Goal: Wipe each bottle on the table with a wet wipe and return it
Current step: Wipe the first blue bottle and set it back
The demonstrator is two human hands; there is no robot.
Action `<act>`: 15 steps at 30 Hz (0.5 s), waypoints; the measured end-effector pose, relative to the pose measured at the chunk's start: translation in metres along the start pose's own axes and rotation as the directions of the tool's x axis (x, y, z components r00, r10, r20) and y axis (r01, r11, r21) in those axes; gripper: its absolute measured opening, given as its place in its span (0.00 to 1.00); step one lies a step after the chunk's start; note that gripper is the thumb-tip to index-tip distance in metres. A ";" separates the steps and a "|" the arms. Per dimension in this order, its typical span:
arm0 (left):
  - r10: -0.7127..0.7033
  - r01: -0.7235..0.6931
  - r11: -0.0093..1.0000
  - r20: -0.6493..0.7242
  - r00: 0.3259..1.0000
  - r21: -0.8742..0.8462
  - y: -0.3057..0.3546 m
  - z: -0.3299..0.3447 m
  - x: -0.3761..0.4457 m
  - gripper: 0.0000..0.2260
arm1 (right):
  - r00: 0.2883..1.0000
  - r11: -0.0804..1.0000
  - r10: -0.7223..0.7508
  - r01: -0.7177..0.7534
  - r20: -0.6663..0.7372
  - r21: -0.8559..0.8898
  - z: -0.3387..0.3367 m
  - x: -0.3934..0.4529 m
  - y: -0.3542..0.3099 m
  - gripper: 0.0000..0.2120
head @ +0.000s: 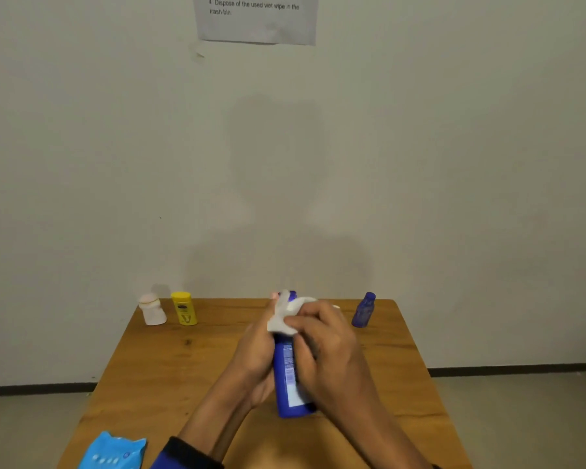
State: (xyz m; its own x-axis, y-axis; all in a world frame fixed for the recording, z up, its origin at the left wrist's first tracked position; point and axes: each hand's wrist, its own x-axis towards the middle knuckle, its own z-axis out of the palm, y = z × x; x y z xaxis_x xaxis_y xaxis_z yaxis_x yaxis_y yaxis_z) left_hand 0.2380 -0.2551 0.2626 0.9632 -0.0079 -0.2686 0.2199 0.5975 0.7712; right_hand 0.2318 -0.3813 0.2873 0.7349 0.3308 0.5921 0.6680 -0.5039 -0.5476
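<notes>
A blue bottle (290,377) is held above the table (170,363) in the lower middle of the frame, its long axis running almost straight up and down the picture — the base points toward the bottom edge, the cap end toward the wall (454,164). The bottle's left side is gripped by the left hand (256,353), fingers curled round the body. A white wipe (285,316) is pinched against the bottle's upper part by the right hand (322,343), whose fingers are curled over it; the cap is largely covered by the wipe.

Along the table's far edge three other bottles are seen upright: a white bottle (152,309) and a yellow bottle (184,308) just beside each other at centre left, and a small blue bottle (364,310) at centre right, well apart from them. A light-blue wipe pack (114,451) lies at the lower left, near a dark sleeve (183,455). A printed sheet (256,18) is fixed to the wall at the top — only its last line is readable.
</notes>
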 end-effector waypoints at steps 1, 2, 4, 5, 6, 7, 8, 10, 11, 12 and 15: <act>-0.014 0.013 1.000 -0.052 0.999 -0.017 0.002 -0.004 0.002 0.22 | 0.999 1.000 -0.014 0.014 0.047 0.010 0.003 -0.010 -0.001 0.12; -0.023 0.020 0.999 -0.091 0.996 -0.033 0.004 -0.007 0.005 0.23 | 0.994 0.999 -0.025 0.023 0.110 0.022 0.006 -0.020 -0.003 0.11; -0.024 0.016 0.998 -0.131 0.991 -0.058 0.009 -0.011 0.009 0.24 | 0.969 0.999 -0.028 0.017 0.246 0.046 0.007 -0.031 -0.007 0.09; -0.024 0.014 0.997 -0.144 0.989 -0.070 0.010 -0.013 0.012 0.24 | 0.956 0.999 -0.034 0.022 0.292 0.046 0.007 -0.029 -0.007 0.09; -0.035 0.022 0.995 -0.138 0.990 -0.093 0.011 -0.015 0.014 0.25 | 0.950 0.999 -0.044 0.034 0.309 0.038 0.004 -0.024 -0.006 0.08; -0.056 0.041 0.992 -0.120 0.991 -0.120 0.012 -0.014 0.015 0.25 | 0.952 0.998 -0.054 0.047 0.300 0.030 0.001 -0.016 -0.005 0.08; -0.079 0.065 0.988 -0.097 0.992 -0.144 0.013 -0.013 0.015 0.26 | 0.961 0.998 -0.063 0.058 0.270 0.025 -0.002 -0.006 -0.004 0.08; -0.124 0.117 0.973 -0.018 0.992 -0.201 0.011 -0.009 0.014 0.28 | 0.981 0.999 -0.054 0.054 0.188 0.002 -0.008 0.014 0.000 0.09; -0.134 0.135 0.963 0.017 0.991 -0.232 0.010 -0.006 0.014 0.28 | 0.987 0.999 -0.039 0.042 0.159 -0.013 -0.009 0.022 0.001 0.09; -0.136 0.141 0.958 0.036 0.990 -0.252 0.010 -0.003 0.014 0.28 | 0.989 0.999 -0.033 0.036 0.141 -0.019 -0.010 0.027 0.001 0.10; -0.114 0.114 0.961 0.015 0.993 -0.253 0.020 0.001 0.016 0.32 | 0.985 0.994 -0.108 0.106 0.137 0.023 -0.008 0.018 -0.004 0.13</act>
State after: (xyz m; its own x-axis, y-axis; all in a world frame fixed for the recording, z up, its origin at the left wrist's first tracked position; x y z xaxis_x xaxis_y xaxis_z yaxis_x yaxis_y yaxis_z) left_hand 0.2581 -0.2438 0.2739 0.9342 -0.0878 -0.3458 0.2819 0.7757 0.5647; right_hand 0.2408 -0.3799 0.3050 0.6678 0.4896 0.5607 0.7443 -0.4480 -0.4953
